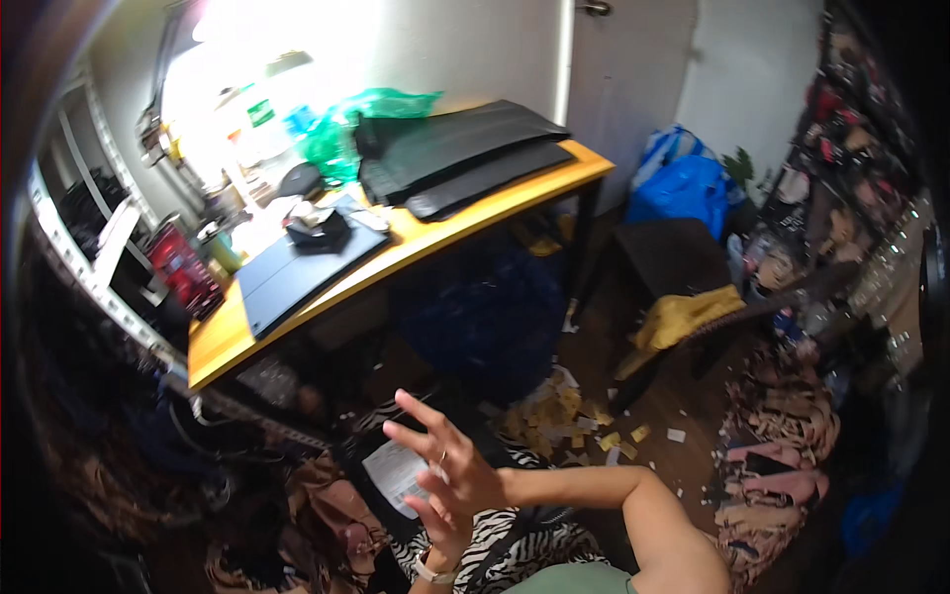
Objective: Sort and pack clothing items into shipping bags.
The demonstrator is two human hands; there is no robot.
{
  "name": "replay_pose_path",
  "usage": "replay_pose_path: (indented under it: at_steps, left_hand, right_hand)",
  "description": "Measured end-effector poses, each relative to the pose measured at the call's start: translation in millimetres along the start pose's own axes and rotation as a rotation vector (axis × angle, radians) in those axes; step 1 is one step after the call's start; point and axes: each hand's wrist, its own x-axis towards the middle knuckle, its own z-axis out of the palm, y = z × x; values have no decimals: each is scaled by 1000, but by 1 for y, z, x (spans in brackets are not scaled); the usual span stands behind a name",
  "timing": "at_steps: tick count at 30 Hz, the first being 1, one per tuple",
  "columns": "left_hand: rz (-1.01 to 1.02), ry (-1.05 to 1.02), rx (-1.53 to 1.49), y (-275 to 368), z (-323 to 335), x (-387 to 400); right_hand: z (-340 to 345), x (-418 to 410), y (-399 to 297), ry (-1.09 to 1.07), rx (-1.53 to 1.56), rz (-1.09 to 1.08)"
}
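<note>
My right hand (454, 451) reaches in from the right, a ring on one finger and two fingers stretched apart. Nothing shows in its grasp. Crossing just below it is my left hand (447, 524), with a watch (434, 570) on the wrist. The hands overlap, so the left hand's grip is partly hidden. Beneath them lies a black plastic parcel (378, 512) bearing a white printed label (393, 471). Zebra-print fabric (493, 531) spreads under the parcel and arms.
Ahead stands a wooden table (460, 223) holding black mailer bags (460, 156), a dark flat folder (297, 275) and green plastic (334, 145). Paper scraps (549, 408) litter the floor. A dark stool (675, 252), blue bag (679, 185) and bundled garments (775, 475) stand right; metal shelving (89, 275) left.
</note>
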Motion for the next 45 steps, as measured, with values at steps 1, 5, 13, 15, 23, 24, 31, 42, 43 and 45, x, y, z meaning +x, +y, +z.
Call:
replay_pose_path:
  at_steps: [1,5,13,15,23,24,31,42,43,45]
  left_hand:
    - [35,-61,-49,7,18,4]
    - [-85,-281,-92,-4,8,10]
    - [35,-51,1041,11,-88,29]
    - [-7,52,1006,8,-129,34]
    - [-318,526,1014,-1,-202,26]
    - [-419,611,872,-4,-204,28]
    - [-409,535,500,51,-95,33]
    - [-365,61,643,29,-141,26]
    - [-384,61,574,26,-143,27]
    - [-386,253,636,29,-121,32]
  right_hand:
    - [-11,8,3,103,-25,-41]
    - [-49,-19,37,38,-34,-42]
    - [-127,-86,109,112,-544,745]
    - [-139,-126,145,-167,-660,888]
    - [-62,-95,128,-412,-157,1012]
    - [-52,-98,129,-430,-96,960]
    - [-122,-52,42,-95,290,1093]
    - [-336,32,2,1549,165,-29]
    - [-363,38,20,1646,193,-87]
    - [-407,52,39,1908,204,103]
